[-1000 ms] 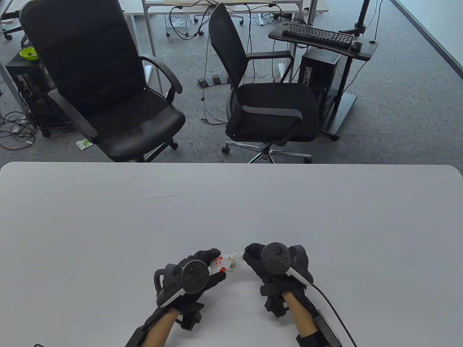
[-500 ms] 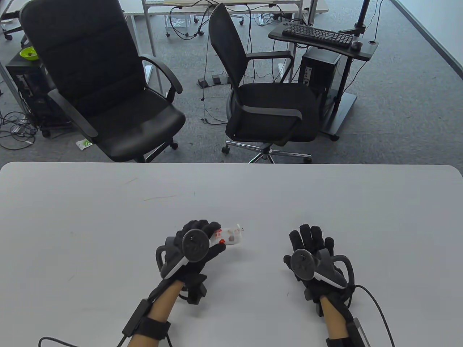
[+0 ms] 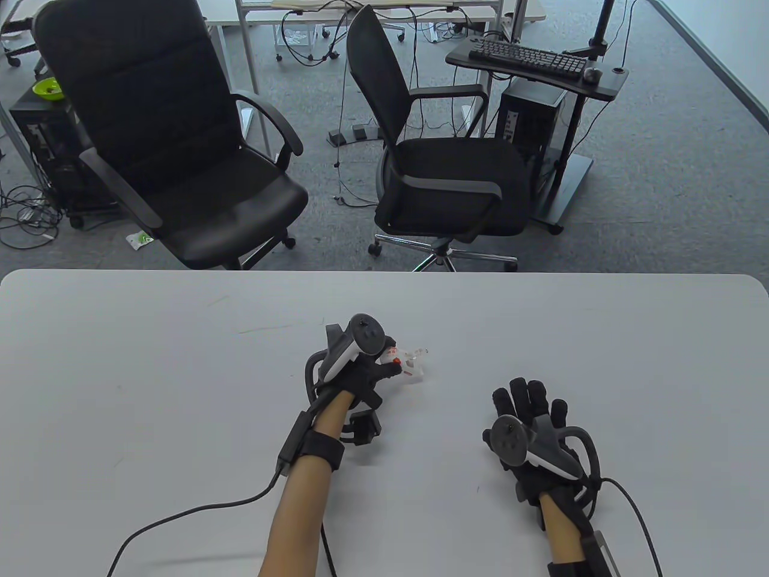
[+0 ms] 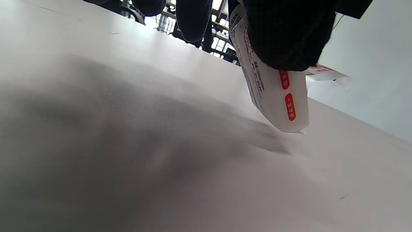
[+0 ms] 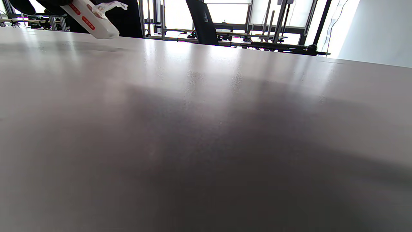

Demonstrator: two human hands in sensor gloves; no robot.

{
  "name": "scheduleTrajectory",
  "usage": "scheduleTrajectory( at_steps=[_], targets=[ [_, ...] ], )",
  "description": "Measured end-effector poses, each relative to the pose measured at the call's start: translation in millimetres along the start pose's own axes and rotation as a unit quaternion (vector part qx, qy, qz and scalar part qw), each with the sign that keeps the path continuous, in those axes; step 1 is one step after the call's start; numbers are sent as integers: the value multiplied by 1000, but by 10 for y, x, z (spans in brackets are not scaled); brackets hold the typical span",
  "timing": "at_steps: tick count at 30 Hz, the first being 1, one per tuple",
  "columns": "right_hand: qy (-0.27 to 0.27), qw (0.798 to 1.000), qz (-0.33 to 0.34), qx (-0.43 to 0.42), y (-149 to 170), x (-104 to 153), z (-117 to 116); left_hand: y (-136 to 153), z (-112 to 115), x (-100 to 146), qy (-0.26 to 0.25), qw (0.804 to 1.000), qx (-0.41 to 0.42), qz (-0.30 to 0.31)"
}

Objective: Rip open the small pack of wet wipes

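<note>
The small wet wipes pack [image 3: 410,364] is white with red labels. My left hand [image 3: 384,366] pinches it by one end near the middle of the table. In the left wrist view the pack [image 4: 276,96] hangs tilted from my fingers [image 4: 286,35], its lower corner touching or just above the table, and a torn flap [image 4: 325,73] sticks out at its far end. My right hand [image 3: 528,399] lies flat and open on the table to the right, holding nothing. The right wrist view shows the pack [image 5: 93,19] at the upper left; my right fingers are out of that view.
The grey table [image 3: 180,390] stretches wide on both sides of my hands. A black cable [image 3: 198,514] trails from my left wrist across the near table. Two black office chairs [image 3: 180,150] stand beyond the far edge.
My right hand let go of the pack and moved right, coming to rest flat on the table. My left hand carried the pack forward and turned on its side.
</note>
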State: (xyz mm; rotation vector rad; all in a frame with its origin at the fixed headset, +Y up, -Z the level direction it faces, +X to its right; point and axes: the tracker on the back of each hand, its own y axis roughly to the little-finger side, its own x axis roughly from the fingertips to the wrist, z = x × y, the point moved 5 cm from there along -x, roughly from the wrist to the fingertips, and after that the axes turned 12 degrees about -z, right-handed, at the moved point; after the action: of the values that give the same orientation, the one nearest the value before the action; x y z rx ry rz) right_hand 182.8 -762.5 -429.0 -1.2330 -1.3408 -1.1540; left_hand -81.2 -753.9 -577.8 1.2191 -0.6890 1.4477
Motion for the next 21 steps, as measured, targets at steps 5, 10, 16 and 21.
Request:
scheduleTrajectory(
  at_steps=[5, 10, 16, 21],
  targets=[
    [-4, 1000, -2, -1, -6, -8, -3, 27, 91, -101, 20, 1000, -15, -17],
    [-5, 1000, -2, 5, -12, -7, -2, 60, 53, -33, 8, 993, -118, -27],
    [-9, 1000, -2, 9, -24, -2, -4, 345, -257, 399, -85, 988, -129, 10],
    [-11, 1000, 4, 17, -80, 20, -4, 787, -332, 806, -91, 984, -153, 28]
  ],
)
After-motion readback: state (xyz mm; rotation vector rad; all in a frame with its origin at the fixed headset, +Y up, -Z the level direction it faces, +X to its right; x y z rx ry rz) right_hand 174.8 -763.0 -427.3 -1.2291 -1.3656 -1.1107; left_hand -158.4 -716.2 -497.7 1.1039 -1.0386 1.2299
